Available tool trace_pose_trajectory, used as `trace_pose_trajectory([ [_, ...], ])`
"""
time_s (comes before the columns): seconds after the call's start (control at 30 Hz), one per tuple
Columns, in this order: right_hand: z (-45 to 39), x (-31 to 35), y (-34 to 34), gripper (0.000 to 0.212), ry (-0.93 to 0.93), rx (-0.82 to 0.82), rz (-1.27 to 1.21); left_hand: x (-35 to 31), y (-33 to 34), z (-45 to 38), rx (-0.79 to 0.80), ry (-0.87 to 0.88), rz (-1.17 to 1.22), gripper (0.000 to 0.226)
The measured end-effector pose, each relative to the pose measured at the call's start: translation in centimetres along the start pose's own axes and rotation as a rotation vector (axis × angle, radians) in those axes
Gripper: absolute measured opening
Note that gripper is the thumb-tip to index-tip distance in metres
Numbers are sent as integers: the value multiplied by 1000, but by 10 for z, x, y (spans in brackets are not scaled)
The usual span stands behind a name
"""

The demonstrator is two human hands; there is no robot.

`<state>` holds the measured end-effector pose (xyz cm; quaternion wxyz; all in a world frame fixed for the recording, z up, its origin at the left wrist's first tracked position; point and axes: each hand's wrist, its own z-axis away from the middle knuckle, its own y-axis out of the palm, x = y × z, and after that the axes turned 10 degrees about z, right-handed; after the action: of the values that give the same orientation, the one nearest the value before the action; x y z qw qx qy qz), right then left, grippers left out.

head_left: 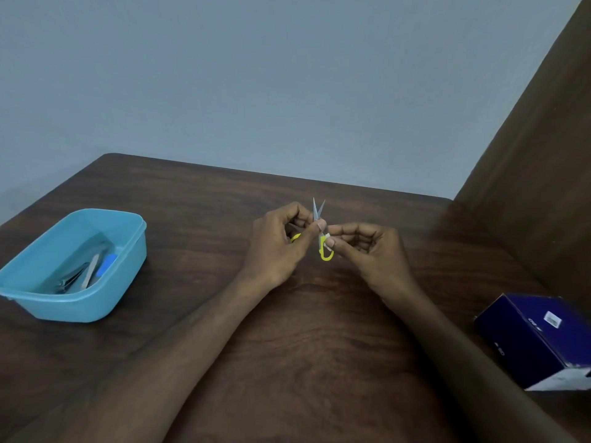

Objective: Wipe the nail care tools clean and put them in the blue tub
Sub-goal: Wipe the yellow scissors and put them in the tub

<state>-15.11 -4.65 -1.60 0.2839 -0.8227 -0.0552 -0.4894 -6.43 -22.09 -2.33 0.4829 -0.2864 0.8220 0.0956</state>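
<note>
Both hands meet above the middle of the table, holding a small pair of scissors with yellow handles between them. Left hand curls its fingers and thumb round the tool at the pivot, with one yellow loop showing under its fingers at the 9 o'clock side. Right hand pinches the area just above the other yellow loop; a small pale scrap, possibly a wipe, shows at its fingertips, but it is too small to confirm. Scissor blades stand slightly parted and point toward 12 o'clock, clear of the tabletop. Judged from its size, the tool is light and rigid, with slick metal blades and sharp tips; the yellow loops or the pivot offer the safest hold, and the blades are better closed before transfer. At the 9 o'clock side of the table sits the blue tub, open-topped, well apart from the hands. It contains metal nail clippers, a slim pale file-like tool and a small blue item lying together on its floor. At the 4 o'clock edge lies a dark blue box, with its contents not visible.
</note>
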Motion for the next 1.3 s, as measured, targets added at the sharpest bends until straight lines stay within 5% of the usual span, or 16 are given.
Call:
trace_pose_trajectory([
  [0.27, -1, 2, 0, 36, 31, 40, -85, 3, 1, -2, -4, -45, 77, 21],
  [0.7, 6, 26, 32, 31, 306, -72, -694, -11, 5, -6, -227, -246, 630, 19],
  [1.07, 4, 35, 25, 28, 380, -260, -859, -12, 12, 2, -159, -303, 670, 13],
  [1.3, 10, 41, 27, 22, 476, -211, -954, -13, 14, 6, -161, -262, 663, 7],
])
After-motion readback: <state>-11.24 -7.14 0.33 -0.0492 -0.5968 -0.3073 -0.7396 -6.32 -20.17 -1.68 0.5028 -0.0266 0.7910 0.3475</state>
